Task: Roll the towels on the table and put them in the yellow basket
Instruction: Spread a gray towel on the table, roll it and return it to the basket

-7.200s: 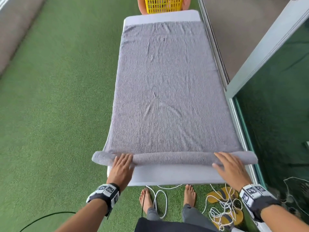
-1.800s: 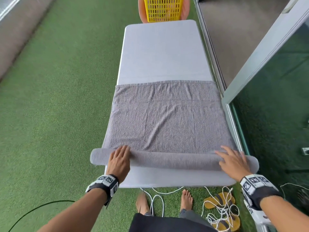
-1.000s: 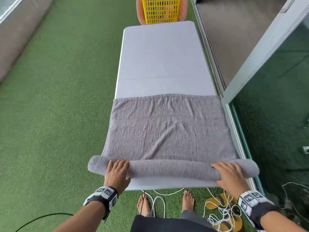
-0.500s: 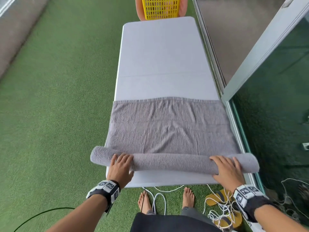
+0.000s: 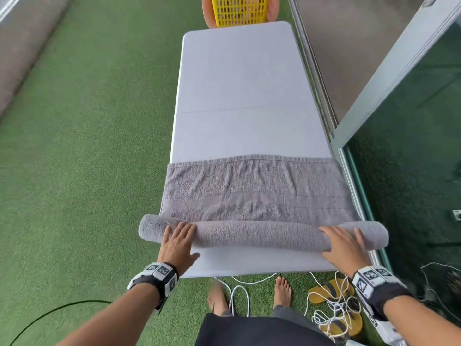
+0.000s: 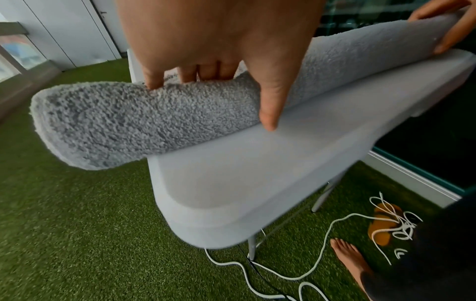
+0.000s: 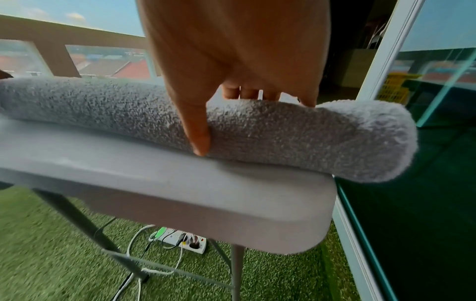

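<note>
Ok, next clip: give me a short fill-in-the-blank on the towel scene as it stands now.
1. The towel on the table is ____ in colour.
2. The left hand and right hand both rest on the ____ part of the towel.
3. Beyond the table's far end stands a ____ basket.

Missing words: grey; rolled; yellow

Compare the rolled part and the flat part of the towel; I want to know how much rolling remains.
The rolled part is a thick tube near the table's close end, overhanging both sides; the flat part lies thin, within the table's width. Left hand and right hand rest on the roll; nothing touches the flat part. Both are the same grey terry.
</note>
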